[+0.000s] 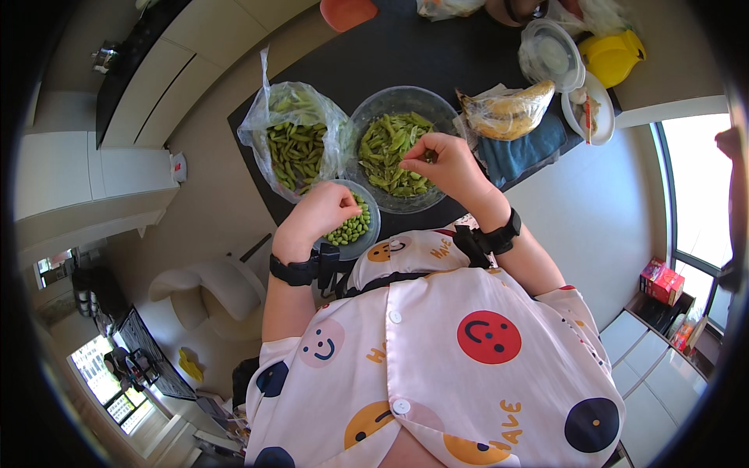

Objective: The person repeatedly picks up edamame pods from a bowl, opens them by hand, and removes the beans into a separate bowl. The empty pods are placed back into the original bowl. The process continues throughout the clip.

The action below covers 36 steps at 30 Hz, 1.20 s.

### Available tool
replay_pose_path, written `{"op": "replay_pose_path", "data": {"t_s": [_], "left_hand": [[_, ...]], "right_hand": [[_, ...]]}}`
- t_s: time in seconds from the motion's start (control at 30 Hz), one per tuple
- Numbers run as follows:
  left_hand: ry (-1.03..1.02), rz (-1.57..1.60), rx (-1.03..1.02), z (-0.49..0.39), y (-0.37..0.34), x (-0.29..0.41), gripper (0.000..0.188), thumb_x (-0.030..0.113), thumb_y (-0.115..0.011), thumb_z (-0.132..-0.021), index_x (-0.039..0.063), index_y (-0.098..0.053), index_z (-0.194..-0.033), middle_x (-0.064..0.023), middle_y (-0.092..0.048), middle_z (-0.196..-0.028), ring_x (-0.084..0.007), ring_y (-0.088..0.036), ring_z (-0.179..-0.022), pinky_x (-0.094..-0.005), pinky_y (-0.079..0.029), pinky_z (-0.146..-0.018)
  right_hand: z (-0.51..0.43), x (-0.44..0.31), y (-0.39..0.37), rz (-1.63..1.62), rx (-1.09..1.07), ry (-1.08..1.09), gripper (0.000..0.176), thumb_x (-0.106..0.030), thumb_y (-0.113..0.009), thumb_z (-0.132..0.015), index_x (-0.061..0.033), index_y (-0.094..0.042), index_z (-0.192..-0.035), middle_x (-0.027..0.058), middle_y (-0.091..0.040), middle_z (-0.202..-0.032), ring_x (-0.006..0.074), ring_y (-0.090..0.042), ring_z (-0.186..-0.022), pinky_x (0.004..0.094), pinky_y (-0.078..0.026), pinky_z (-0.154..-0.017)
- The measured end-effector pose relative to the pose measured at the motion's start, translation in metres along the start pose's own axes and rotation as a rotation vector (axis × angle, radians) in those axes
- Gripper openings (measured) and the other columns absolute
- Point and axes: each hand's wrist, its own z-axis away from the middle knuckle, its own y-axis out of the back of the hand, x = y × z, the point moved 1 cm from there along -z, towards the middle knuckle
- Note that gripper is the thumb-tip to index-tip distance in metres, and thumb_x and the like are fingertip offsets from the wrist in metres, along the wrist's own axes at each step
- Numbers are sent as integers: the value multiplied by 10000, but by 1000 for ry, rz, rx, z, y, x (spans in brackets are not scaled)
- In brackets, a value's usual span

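Note:
My left hand is over a small clear bowl of shelled green soybeans. Its fingertips point down at the beans, and whether they grip one is hidden. Above the right side of a large clear bowl I hold my right hand, thumb and forefinger brought close together. Any small thing in those fingers is too unclear to make out. The large bowl contains flattened green pods. To its left, a clear plastic bag stands open, with plump soybean pods inside.
Right of the large bowl, plastic-wrapped bananas lie beside a folded blue cloth. A white dish, a clear lidded container and a yellow container stand near the dark tabletop's far right edge.

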Motion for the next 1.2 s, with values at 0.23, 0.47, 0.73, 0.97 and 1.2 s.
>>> {"op": "replay_pose_path", "data": {"t_s": [0.23, 0.47, 0.73, 0.97, 1.2], "left_hand": [[73, -221, -9, -8, -13, -23, 273, 228, -779, -750, -27, -681, -769, -170, -670, -715, -277, -650, -641, -365, -493, -601], [-12, -96, 118, -15, -13, 2, 270, 225, -739, -809, -34, -666, -823, -151, -660, -707, -255, -630, -631, -351, -488, -603], [-83, 23, 255, -21, -13, 16, 225, 202, -719, -825, -6, -667, -891, -152, -668, -749, -279, -642, -682, -374, -508, -653], [-236, 176, 348, -27, -17, 32, 268, 97, -740, -809, 3, -658, -1046, -68, -691, -878, -142, -624, -716, -278, -502, -658], [-291, 696, 347, -35, -20, 53, 284, 32, -753, -788, 8, -665, -1056, -25, -702, -951, -106, -626, -791, -271, -511, -699]], "right_hand": [[-8, 20, -15, 864, -96, 243, 87, -139, -710, -721, -77, -654, -743, 67, -619, -723, 249, -655, -696, 344, -513, -590], [-12, 33, -30, 1115, -261, 179, 17, -82, -671, -677, -89, -676, -662, 79, -644, -684, 255, -679, -684, 366, -531, -572], [-10, 33, -23, 974, -203, 238, 184, -103, -683, -726, -161, -732, -894, 61, -693, -751, 250, -696, -718, 355, -535, -592], [-17, 17, -4, 248, -207, -41, 377, -17, -631, -807, -93, -634, -1176, 77, -673, -838, 177, -661, -717, 296, -533, -643], [-14, 14, 3, -1050, -355, -366, 349, -29, -604, -910, 10, -507, -1243, 67, -636, -1019, 116, -603, -817, 259, -523, -715]]}}
